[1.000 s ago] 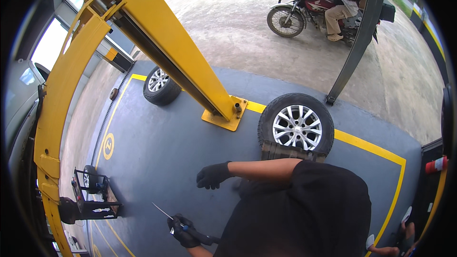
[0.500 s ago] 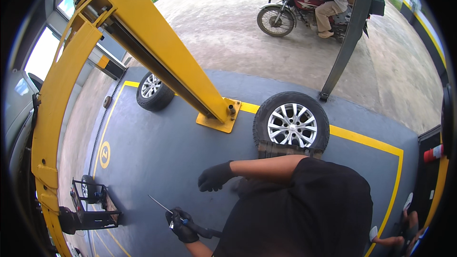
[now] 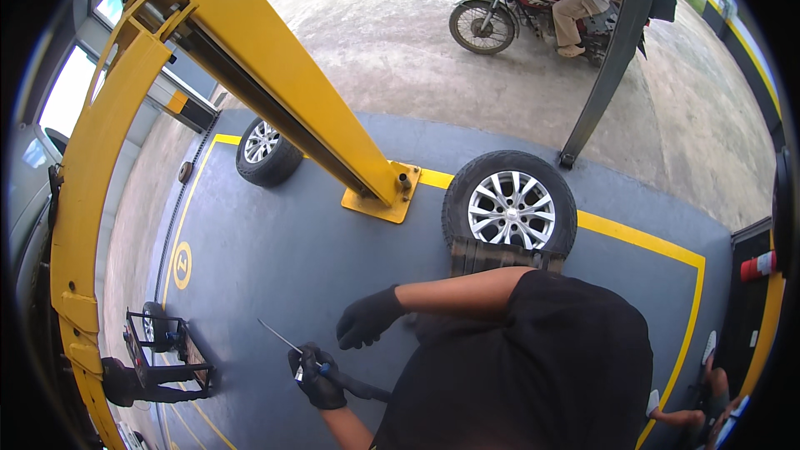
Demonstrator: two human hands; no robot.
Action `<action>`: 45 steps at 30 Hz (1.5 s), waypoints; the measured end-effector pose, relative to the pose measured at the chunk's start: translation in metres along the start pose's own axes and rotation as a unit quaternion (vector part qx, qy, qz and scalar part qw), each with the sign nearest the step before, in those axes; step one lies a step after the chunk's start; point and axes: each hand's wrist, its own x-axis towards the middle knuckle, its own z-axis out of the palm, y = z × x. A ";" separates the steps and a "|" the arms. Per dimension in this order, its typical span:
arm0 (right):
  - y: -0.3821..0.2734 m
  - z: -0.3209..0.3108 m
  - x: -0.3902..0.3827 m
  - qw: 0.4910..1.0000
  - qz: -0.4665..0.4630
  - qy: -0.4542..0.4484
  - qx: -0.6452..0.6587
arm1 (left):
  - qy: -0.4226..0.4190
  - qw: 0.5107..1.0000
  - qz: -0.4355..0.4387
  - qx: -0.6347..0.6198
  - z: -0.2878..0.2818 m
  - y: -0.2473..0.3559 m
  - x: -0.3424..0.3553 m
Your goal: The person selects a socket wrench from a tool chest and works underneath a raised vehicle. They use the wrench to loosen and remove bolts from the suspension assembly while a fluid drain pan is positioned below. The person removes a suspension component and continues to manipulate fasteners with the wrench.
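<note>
Wearing a black glove, my left hand (image 3: 322,385) is closed on a slim metal-shafted tool that looks like a screwdriver (image 3: 278,334); its shaft points up and to the left. A small blue part (image 3: 325,369) shows by the fingers. A dark bar-like thing (image 3: 363,389) extends from beside this hand toward my body; whether I grip it, I cannot tell. My right hand (image 3: 368,319), also black-gloved, hangs just above and right of the left one. Its fingers are loosely bent and slightly apart, with nothing visible in them.
A yellow lift post (image 3: 308,92) is bolted to the grey floor, with a yellow arm (image 3: 100,200) at left. Wheels lie nearby (image 3: 511,210) and farther back (image 3: 267,154). A black-framed cart (image 3: 171,362) stands at left. Outside, someone sits on a red motorcycle (image 3: 533,0).
My right hand has come down and slightly left, nearer the tool. The left hand has barely moved and keeps its grip. The rider outside has shifted posture.
</note>
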 end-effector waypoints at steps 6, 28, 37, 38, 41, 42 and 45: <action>-0.004 0.014 0.005 1.000 -0.015 -0.010 -0.004 | -0.034 0.993 0.025 0.114 0.008 -0.011 0.009; 0.073 0.094 -0.050 0.988 0.071 0.007 0.135 | 0.164 0.979 0.014 0.118 0.025 -0.076 -0.101; 0.042 0.057 -0.045 0.999 0.031 0.009 0.028 | 0.215 0.973 0.055 0.057 -0.003 -0.027 -0.068; 0.041 0.055 -0.047 0.999 0.030 0.026 0.022 | 0.217 0.973 0.054 0.062 -0.004 -0.025 -0.065; 0.043 0.050 -0.050 0.997 0.028 0.068 0.011 | 0.203 0.976 0.053 0.064 -0.003 -0.025 -0.053; 0.044 0.047 -0.051 0.997 0.032 0.074 0.017 | 0.185 0.980 0.053 0.059 -0.002 -0.025 -0.048; 0.048 0.035 -0.051 0.995 0.041 0.083 0.022 | 0.168 0.983 0.035 0.069 0.000 -0.024 -0.030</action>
